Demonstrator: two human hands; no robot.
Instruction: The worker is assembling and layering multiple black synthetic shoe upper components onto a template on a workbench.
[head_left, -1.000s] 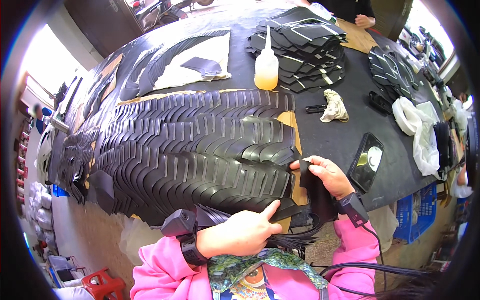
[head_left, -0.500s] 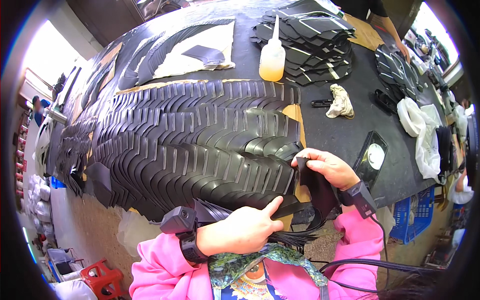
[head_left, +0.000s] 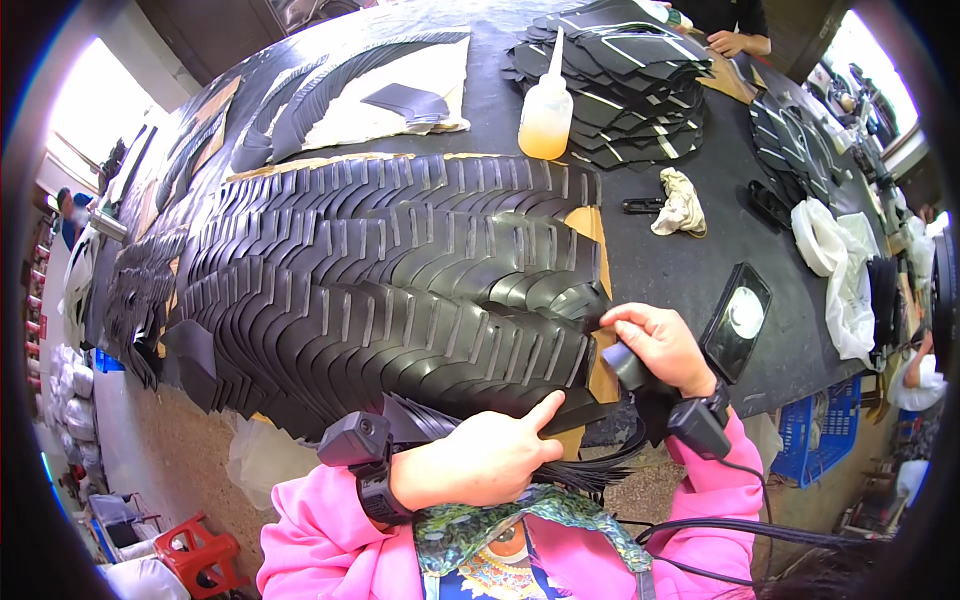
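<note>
In my right hand (head_left: 660,345) is a dark, flexible, leather-like piece (head_left: 624,366), pinched between thumb and fingers and curling below them, just beyond the right end of the nearest overlapping row. My left hand (head_left: 495,455) is at the near table edge, its index finger stretched toward the last piece (head_left: 580,410) of that row. The other left fingers curl around a bundle of black pieces (head_left: 600,468), whose ends fan out on both sides; the palm side is hidden. Rows of overlapping black pieces (head_left: 400,345) with grey edge strips lie on cardboard (head_left: 603,375).
A squeeze bottle (head_left: 545,118) of amber liquid stands beyond the rows, beside stacked black panels (head_left: 640,100). To the right lie a crumpled cloth (head_left: 680,203), a phone (head_left: 738,320) and white plastic (head_left: 845,270). Another person's hand (head_left: 735,43) is at the far edge.
My right hand has moved slightly down and right, and its piece now curls below the fingers, showing a lighter face. My left hand has hardly moved. Another person's hand has shifted at the far edge.
</note>
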